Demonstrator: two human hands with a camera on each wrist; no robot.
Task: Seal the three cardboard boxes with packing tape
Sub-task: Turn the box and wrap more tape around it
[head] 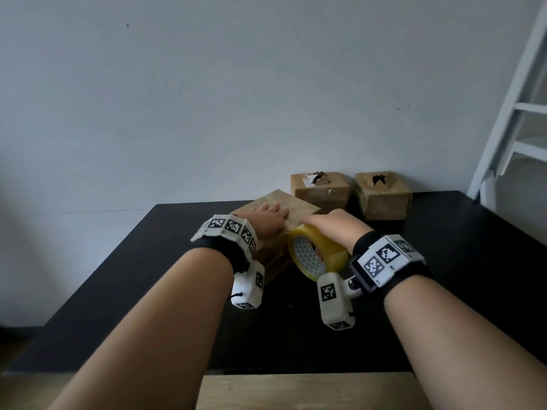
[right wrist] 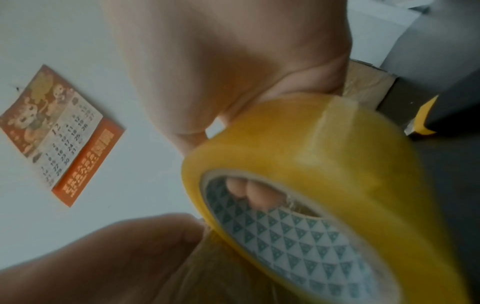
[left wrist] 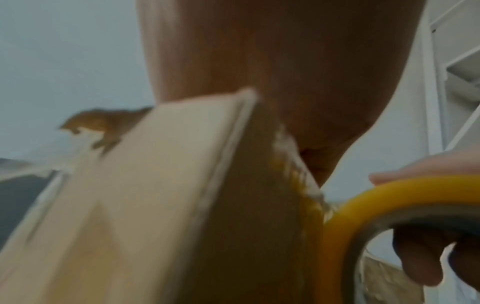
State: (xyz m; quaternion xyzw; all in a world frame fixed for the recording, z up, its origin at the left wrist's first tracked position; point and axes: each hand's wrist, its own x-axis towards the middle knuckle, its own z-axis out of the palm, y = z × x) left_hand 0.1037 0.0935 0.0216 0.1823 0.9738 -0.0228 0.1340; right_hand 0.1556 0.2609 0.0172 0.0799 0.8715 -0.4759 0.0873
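Observation:
A cardboard box (head: 299, 207) sits near the middle of the black table (head: 148, 276), its top flaps closed. My left hand (head: 268, 217) lies flat on its top with straight fingers. My right hand (head: 337, 227) grips a yellow roll of packing tape (head: 318, 255) at the box's near right corner, fingers curled through the core. In the right wrist view the roll (right wrist: 324, 164) fills the frame with fingertips (right wrist: 249, 191) inside it. The left wrist view shows the box side (left wrist: 155, 205) and the roll (left wrist: 389, 195), blurred. Two more boxes (head: 319, 189) (head: 383, 195) stand at the back, tops torn.
A grey wall rises right behind the table. A white ladder-like frame (head: 509, 113) leans at the far right. A calendar (right wrist: 59, 133) hangs on the wall in the right wrist view. A wooden edge (head: 296, 392) runs along the table's near side.

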